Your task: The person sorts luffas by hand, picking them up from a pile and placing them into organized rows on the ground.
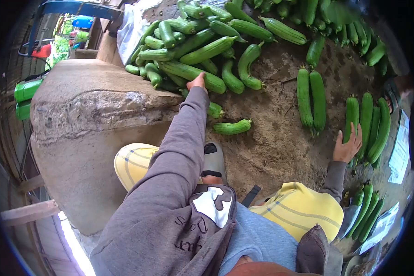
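Observation:
My left hand [198,83] reaches to the pile, its fingers closed over a long green sponge gourd [181,71]; the fingertips are partly hidden. On the right, my right hand [348,145] lies with fingers spread, thumb apart, against the lower end of another sponge gourd [352,112]. That one belongs to a row of several gourds, beside a gourd [379,131] at the row's right edge. Between my hands, a pair of gourds [304,99] lies side by side on the dirt. A short, curved gourd [232,127] rests near my foot.
A large heap of gourds [207,48] spreads across the far ground beside a white plastic sheet [131,32]. More gourds [368,209] lie at lower right near printed paper [400,147]. An earthen block [101,138] stands on my left.

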Motion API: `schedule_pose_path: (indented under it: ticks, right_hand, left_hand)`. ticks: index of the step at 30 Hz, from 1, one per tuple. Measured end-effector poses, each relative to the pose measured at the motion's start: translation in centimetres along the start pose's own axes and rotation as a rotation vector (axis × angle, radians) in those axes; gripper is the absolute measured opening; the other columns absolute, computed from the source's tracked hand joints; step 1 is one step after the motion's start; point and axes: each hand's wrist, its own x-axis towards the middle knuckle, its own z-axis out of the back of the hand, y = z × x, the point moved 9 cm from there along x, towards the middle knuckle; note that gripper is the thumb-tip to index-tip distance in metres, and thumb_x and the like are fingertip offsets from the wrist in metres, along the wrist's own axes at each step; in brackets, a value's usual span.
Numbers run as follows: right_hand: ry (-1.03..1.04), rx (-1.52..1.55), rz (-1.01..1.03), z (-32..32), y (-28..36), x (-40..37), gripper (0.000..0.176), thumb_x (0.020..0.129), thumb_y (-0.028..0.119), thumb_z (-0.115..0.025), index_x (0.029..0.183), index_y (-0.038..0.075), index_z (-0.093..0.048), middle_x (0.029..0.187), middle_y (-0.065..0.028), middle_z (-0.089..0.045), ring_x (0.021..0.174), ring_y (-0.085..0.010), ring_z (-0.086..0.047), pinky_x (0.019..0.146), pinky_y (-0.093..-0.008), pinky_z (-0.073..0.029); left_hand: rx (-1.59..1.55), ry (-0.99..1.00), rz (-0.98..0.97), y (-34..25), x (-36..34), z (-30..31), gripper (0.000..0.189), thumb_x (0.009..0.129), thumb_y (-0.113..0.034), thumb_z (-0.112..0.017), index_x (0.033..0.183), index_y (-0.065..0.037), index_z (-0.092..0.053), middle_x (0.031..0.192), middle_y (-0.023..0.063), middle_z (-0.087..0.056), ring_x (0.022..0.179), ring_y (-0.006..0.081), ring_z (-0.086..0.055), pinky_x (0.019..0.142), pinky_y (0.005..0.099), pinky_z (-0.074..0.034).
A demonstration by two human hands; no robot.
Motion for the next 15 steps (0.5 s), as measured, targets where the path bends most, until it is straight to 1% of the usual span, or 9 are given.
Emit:
schedule_pose_path:
  ticks: [3, 5, 7, 9, 10, 12, 13, 14, 15]
  right_hand:
    - [-0.015, 0.168, 0.060, 0.7, 3.9, 1.5, 0.045, 0.076, 0.012, -0.064, 0.120, 0.014, -0.054, 0.131, -0.0096, -0.044, 0.120, -0.0297, -0.039, 0.101, -0.0419, -0.032]
    - [0.006, 0.324, 0.082, 0.7, 6.5, 2.0, 0.042, 0.076, 0.010, -0.063, 0.117, 0.012, -0.056, 0.128, -0.0099, -0.047, 0.119, -0.0290, -0.042, 0.100, -0.0404, -0.033]
    - [0.060, 0.517, 0.100, 0.6, 9.1, 2.3, 0.040, 0.075, 0.008, -0.062, 0.114, 0.011, -0.057, 0.124, -0.0103, -0.050, 0.116, -0.0286, -0.044, 0.099, -0.0393, -0.035]
    - [0.115, 0.573, 0.192, 0.8, 12.1, 2.4, 0.040, 0.072, 0.007, -0.063, 0.111, 0.011, -0.059, 0.121, -0.0107, -0.052, 0.114, -0.0294, -0.047, 0.097, -0.0391, -0.037]
    - [0.142, 0.548, 0.291, 1.3, 14.0, 2.6, 0.040, 0.072, 0.006, -0.063, 0.111, 0.012, -0.059, 0.121, -0.0104, -0.052, 0.114, -0.0298, -0.046, 0.098, -0.0399, -0.036]
    - [0.194, 0.495, 0.463, 2.1, 17.3, 3.0, 0.044, 0.068, 0.006, -0.064, 0.111, 0.015, -0.059, 0.122, -0.0092, -0.051, 0.116, -0.0310, -0.045, 0.098, -0.0440, -0.036]
    - [0.205, 0.490, 0.564, 2.0, 18.4, 3.2, 0.052, 0.064, 0.006, -0.071, 0.113, 0.019, -0.059, 0.129, -0.0068, -0.047, 0.122, -0.0307, -0.040, 0.100, -0.0473, -0.033]
    - [0.220, 0.475, 0.648, 2.2, 19.9, 3.3, 0.062, 0.062, 0.008, -0.073, 0.119, 0.024, -0.054, 0.137, -0.0059, -0.038, 0.129, -0.0297, -0.032, 0.103, -0.0520, -0.026]
    - [0.289, 0.404, 0.711, 2.5, 20.9, 3.2, 0.073, 0.062, 0.010, -0.072, 0.127, 0.028, -0.046, 0.144, -0.0044, -0.029, 0.135, -0.0281, -0.022, 0.106, -0.0544, -0.022]
  left_hand:
    - [-0.109, 0.242, 0.086, 0.6, -1.8, 0.3, 0.049, 0.073, -0.016, -0.073, 0.114, -0.004, -0.050, 0.112, 0.0110, -0.055, 0.101, 0.0262, -0.054, 0.081, 0.0442, -0.047]
    - [-0.226, 0.466, 0.145, 1.5, -3.0, 0.4, 0.045, 0.076, -0.018, -0.070, 0.115, -0.008, -0.050, 0.112, 0.0086, -0.055, 0.103, 0.0251, -0.052, 0.089, 0.0436, -0.043]
    - [-0.363, 0.650, 0.255, 1.6, -6.9, 0.4, 0.043, 0.076, -0.017, -0.069, 0.115, -0.010, -0.050, 0.114, 0.0057, -0.054, 0.108, 0.0236, -0.050, 0.091, 0.0399, -0.042]
    - [-0.421, 0.902, 0.293, -0.2, -12.2, -1.5, 0.043, 0.076, -0.020, -0.068, 0.115, -0.010, -0.051, 0.116, 0.0061, -0.054, 0.110, 0.0240, -0.049, 0.096, 0.0420, -0.039]
    - [-0.397, 0.965, 0.298, -0.8, -14.2, -2.2, 0.045, 0.076, -0.022, -0.066, 0.117, -0.008, -0.051, 0.117, 0.0069, -0.055, 0.112, 0.0240, -0.048, 0.098, 0.0437, -0.037]
    - [-0.233, 1.093, 0.282, -1.0, -16.0, -3.4, 0.049, 0.077, -0.020, -0.063, 0.121, -0.006, -0.048, 0.116, 0.0082, -0.055, 0.111, 0.0237, -0.050, 0.097, 0.0388, -0.039]
    - [-0.037, 1.153, 0.245, -2.8, -19.5, -3.7, 0.052, 0.078, -0.019, -0.060, 0.125, -0.004, -0.044, 0.117, 0.0087, -0.054, 0.109, 0.0233, -0.052, 0.095, 0.0360, -0.041]
    - [0.103, 1.276, 0.198, -3.4, -21.7, -5.0, 0.058, 0.078, -0.017, -0.057, 0.131, -0.002, -0.039, 0.121, 0.0100, -0.052, 0.109, 0.0230, -0.052, 0.095, 0.0352, -0.042]
    - [0.235, 1.384, 0.202, -3.6, -24.1, -6.0, 0.066, 0.075, -0.017, -0.057, 0.134, 0.001, -0.034, 0.125, 0.0115, -0.049, 0.111, 0.0225, -0.051, 0.095, 0.0343, -0.041]
